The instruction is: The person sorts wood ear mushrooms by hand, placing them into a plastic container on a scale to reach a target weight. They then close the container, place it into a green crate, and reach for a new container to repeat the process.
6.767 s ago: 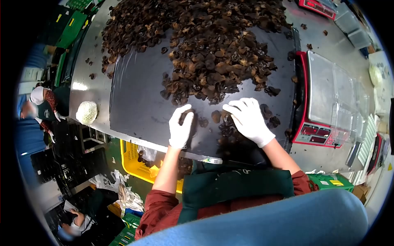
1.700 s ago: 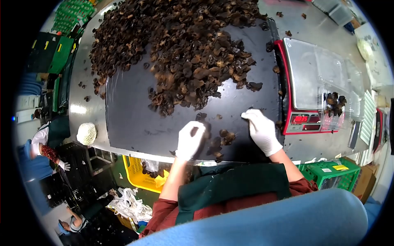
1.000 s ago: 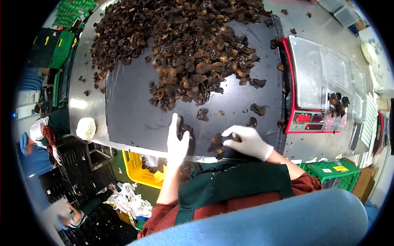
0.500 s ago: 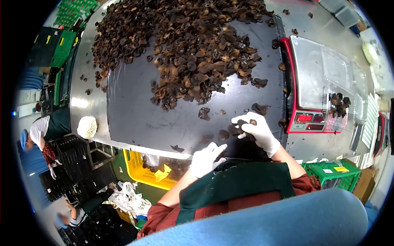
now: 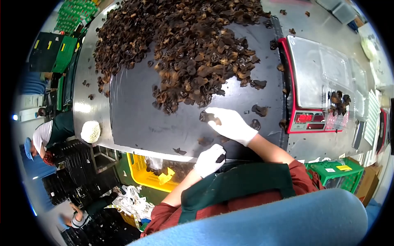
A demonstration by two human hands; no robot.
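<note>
A large heap of dark brown wood ear mushrooms (image 5: 197,53) covers the far part of the black work surface (image 5: 135,110). My right hand (image 5: 233,126), in a white glove, reaches to the near edge of the heap, its fingers closed on a wood ear mushroom (image 5: 204,116). Close to my apron, my gloved left hand (image 5: 208,161) is curled around a dark mushroom piece (image 5: 221,158), mostly hidden by the fingers. Loose pieces lie between and beside the hands, among them a flat mushroom piece (image 5: 205,141) and a curled one (image 5: 259,110).
To the right stands a red-framed scale (image 5: 305,82), with a clear plastic tray (image 5: 338,108) holding mushrooms on its near right corner. A yellow crate (image 5: 141,176) sits below the table edge. A white netted ball (image 5: 90,131) rests at left. Two people are farther left.
My right hand has moved left and away from me, from the loose pieces at right to one near the heap. My left hand's fingers have curled in.
</note>
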